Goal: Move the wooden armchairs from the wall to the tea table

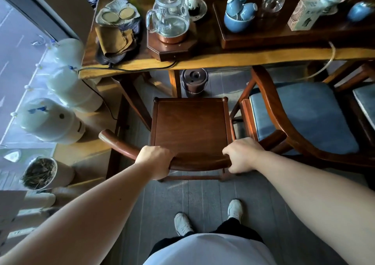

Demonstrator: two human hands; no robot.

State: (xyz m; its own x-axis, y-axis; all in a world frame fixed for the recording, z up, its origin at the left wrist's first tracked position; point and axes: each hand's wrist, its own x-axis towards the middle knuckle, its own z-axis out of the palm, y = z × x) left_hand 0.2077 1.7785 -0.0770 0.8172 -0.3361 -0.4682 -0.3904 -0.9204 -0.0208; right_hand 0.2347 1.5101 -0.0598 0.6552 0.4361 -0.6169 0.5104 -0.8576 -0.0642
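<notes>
Nearest the person, on the grey plank floor (203, 193), two white shoes (209, 216) stand behind a wooden armchair (190, 126) with a bare seat. Both hands are on its curved back rail: the left hand (155, 160) wraps the rail left of centre, the right hand (241, 155) wraps it at the right end, each grip closed around the wood with the fingers curled under. The chair faces the desk (223, 58), its front edge near the desk's near edge but not yet under it.

I judge this as the placing step: the chair has reached the tea table and needs settling. The next move probably calls for a straight, gentle push or a slight lift forward, minding the small dark metal pot (194, 82) on the floor below the desk's near edge and the cushioned armchair (304, 118) just beside on the right.

Beyond, a glass kettle (169, 13) sits on a copper base near the desk's left end, with a folded cloth (115, 39) at the left corner and blue cups (239, 13) on a tray further right. Large white water jugs (52, 120) stand along the window to the left.
</notes>
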